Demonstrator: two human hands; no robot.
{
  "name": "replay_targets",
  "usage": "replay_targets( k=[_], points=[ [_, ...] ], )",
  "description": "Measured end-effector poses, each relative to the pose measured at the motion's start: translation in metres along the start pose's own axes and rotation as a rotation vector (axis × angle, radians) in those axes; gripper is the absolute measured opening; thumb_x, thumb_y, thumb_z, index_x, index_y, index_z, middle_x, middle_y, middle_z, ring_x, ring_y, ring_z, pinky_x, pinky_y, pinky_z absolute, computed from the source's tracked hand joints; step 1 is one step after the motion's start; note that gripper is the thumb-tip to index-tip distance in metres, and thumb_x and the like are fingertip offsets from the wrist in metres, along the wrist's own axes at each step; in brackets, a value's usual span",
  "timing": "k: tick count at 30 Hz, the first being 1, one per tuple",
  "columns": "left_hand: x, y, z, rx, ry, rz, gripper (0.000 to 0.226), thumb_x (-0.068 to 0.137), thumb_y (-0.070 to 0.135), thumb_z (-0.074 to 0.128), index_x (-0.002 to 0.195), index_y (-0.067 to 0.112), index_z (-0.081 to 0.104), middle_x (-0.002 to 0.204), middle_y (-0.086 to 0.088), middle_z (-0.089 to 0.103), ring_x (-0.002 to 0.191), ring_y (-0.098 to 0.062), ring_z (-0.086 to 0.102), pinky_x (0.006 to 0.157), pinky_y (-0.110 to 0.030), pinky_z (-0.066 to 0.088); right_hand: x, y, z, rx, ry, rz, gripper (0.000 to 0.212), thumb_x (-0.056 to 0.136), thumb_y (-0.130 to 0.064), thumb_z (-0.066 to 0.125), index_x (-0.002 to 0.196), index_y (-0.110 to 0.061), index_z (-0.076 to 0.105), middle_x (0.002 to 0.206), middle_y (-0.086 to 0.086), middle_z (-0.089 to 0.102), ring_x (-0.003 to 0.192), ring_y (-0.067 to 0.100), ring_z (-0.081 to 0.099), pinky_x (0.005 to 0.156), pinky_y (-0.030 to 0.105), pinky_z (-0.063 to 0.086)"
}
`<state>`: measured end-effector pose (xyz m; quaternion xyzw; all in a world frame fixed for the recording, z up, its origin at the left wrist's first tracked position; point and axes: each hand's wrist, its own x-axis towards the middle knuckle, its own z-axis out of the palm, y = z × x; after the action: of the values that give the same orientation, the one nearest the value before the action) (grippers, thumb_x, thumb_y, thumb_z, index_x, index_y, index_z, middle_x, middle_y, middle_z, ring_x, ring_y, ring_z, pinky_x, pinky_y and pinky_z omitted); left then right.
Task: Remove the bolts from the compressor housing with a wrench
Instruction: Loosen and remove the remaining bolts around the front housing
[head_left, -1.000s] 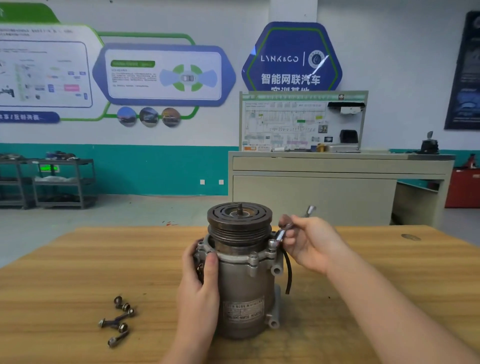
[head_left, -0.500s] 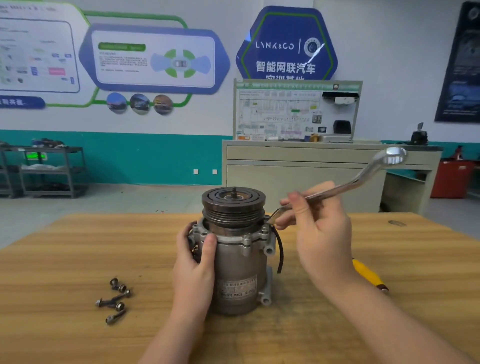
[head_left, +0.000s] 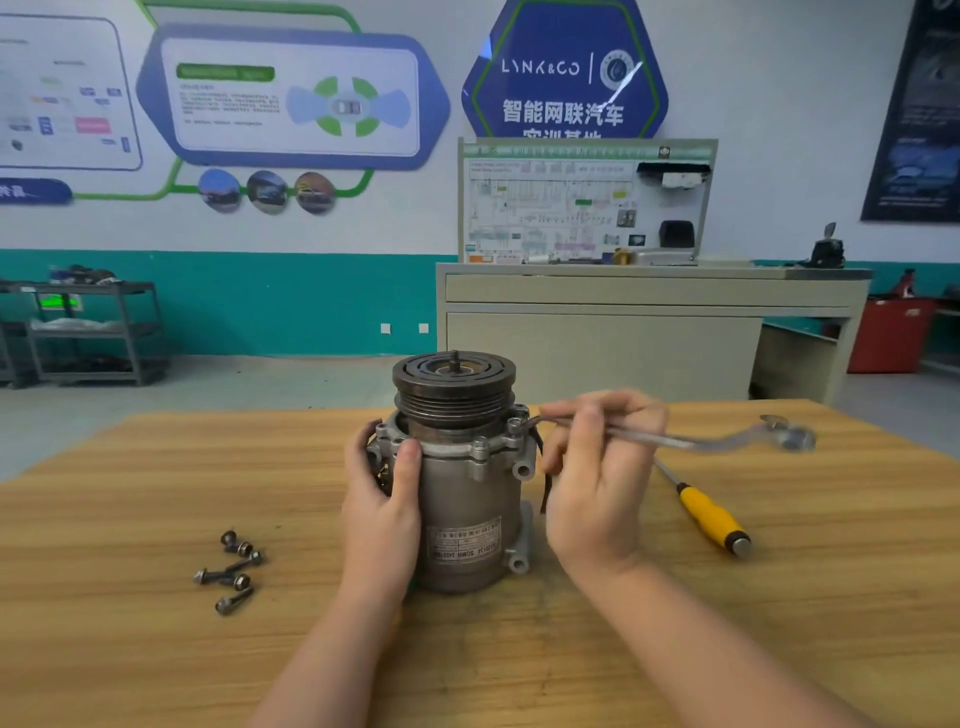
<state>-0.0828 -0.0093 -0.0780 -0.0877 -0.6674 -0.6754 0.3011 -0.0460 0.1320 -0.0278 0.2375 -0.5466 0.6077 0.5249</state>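
A grey compressor (head_left: 467, 499) stands upright on the wooden table (head_left: 156, 649), its dark pulley on top. My left hand (head_left: 382, 499) grips its left side, thumb on the flange. My right hand (head_left: 597, 483) holds the shank of a silver ring wrench (head_left: 696, 440). One wrench end sits on a bolt (head_left: 514, 423) at the flange's right side. The other end points right, blurred. Another flange bolt (head_left: 480, 444) shows at the front.
Several loose bolts (head_left: 234, 571) lie on the table left of the compressor. A yellow-handled screwdriver (head_left: 709, 514) lies to the right, behind my right hand. A beige cabinet (head_left: 649, 332) and a metal shelf cart (head_left: 88, 327) stand on the floor beyond the table.
The wrench's free end swung from pointing up and back, round to the right and down to nearly level. My right hand followed it. My left hand stayed on the compressor.
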Motion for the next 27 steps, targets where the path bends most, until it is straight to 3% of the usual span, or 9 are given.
replay_targets(
  k=[4,6,8,12,14,19,23,25,27],
  points=[
    [0.000,-0.002,0.001,-0.001,0.001,0.001,0.045,0.085,0.067,0.044,0.124,0.046,0.040,0.115,0.016,0.060,0.110,-0.004,0.056,0.094,-0.029,0.042,0.039,0.020,0.012,0.238,0.298,0.620,0.019,0.103,-0.013,0.029,0.085,-0.015,0.035,0.062,0.006,0.054,0.030,0.010,0.036,0.034,0.017,0.028],
    [0.000,-0.001,0.001,-0.001,-0.010,-0.009,0.042,0.080,0.072,0.044,0.118,0.056,0.040,0.114,0.022,0.059,0.108,0.003,0.056,0.089,-0.023,0.042,0.058,0.029,0.010,0.361,0.264,0.992,0.022,0.104,-0.013,0.030,0.084,-0.011,0.039,0.063,0.009,0.049,0.028,0.009,0.034,0.031,0.015,0.025],
    [0.000,0.000,0.000,0.016,-0.022,-0.008,0.039,0.073,0.080,0.041,0.109,0.066,0.039,0.110,0.030,0.058,0.103,0.014,0.054,0.083,-0.016,0.041,0.067,0.032,0.003,0.487,0.179,1.155,0.023,0.104,-0.016,0.033,0.084,-0.010,0.043,0.062,0.009,0.051,0.031,0.009,0.038,0.031,0.016,0.029],
    [0.002,-0.003,0.000,0.038,-0.023,0.009,0.031,0.076,0.077,0.039,0.106,0.069,0.039,0.107,0.034,0.058,0.100,0.019,0.052,0.083,-0.017,0.040,0.066,0.028,-0.013,0.585,0.132,0.942,0.021,0.105,-0.020,0.031,0.091,-0.011,0.045,0.062,0.011,0.065,0.045,0.017,0.059,0.043,0.022,0.048],
    [0.003,-0.005,0.000,0.048,-0.016,0.008,0.027,0.080,0.072,0.040,0.106,0.068,0.038,0.109,0.032,0.057,0.102,0.016,0.052,0.085,-0.020,0.041,0.061,0.021,-0.016,0.444,0.119,0.770,0.019,0.105,-0.020,0.031,0.092,-0.011,0.042,0.063,0.009,0.067,0.048,0.018,0.062,0.046,0.025,0.051],
    [0.002,-0.004,0.000,0.056,0.004,0.018,0.035,0.074,0.077,0.038,0.106,0.064,0.040,0.106,0.035,0.056,0.099,0.020,0.050,0.080,-0.009,0.036,0.045,0.002,-0.010,0.138,0.005,0.465,0.015,0.103,-0.018,0.038,0.089,-0.019,0.044,0.074,0.009,0.065,0.052,0.022,0.065,0.050,0.027,0.053],
    [0.001,-0.007,0.002,0.066,0.032,0.040,0.055,0.074,0.077,0.037,0.120,0.047,0.040,0.109,0.023,0.058,0.100,0.000,0.056,0.086,-0.020,0.038,0.034,-0.011,-0.002,-0.036,-0.151,0.244,0.010,0.094,-0.032,0.052,0.086,-0.026,0.050,0.073,0.004,0.067,0.054,0.016,0.068,0.053,0.028,0.057],
    [0.001,-0.006,0.002,0.081,0.041,0.038,0.049,0.076,0.074,0.038,0.118,0.047,0.041,0.109,0.019,0.058,0.099,-0.001,0.054,0.086,-0.015,0.037,0.028,-0.014,-0.001,-0.190,-0.271,0.023,0.013,0.092,-0.033,0.058,0.084,-0.023,0.055,0.066,0.004,0.064,0.057,0.013,0.066,0.055,0.033,0.056],
    [0.002,-0.004,0.001,0.079,0.035,0.027,0.032,0.080,0.068,0.041,0.110,0.055,0.042,0.107,0.027,0.057,0.094,0.010,0.054,0.081,-0.005,0.036,0.018,-0.009,-0.003,-0.360,-0.379,-0.292,0.016,0.092,-0.022,0.056,0.085,-0.008,0.059,0.073,0.007,0.061,0.061,0.017,0.063,0.057,0.032,0.053]
  ],
)
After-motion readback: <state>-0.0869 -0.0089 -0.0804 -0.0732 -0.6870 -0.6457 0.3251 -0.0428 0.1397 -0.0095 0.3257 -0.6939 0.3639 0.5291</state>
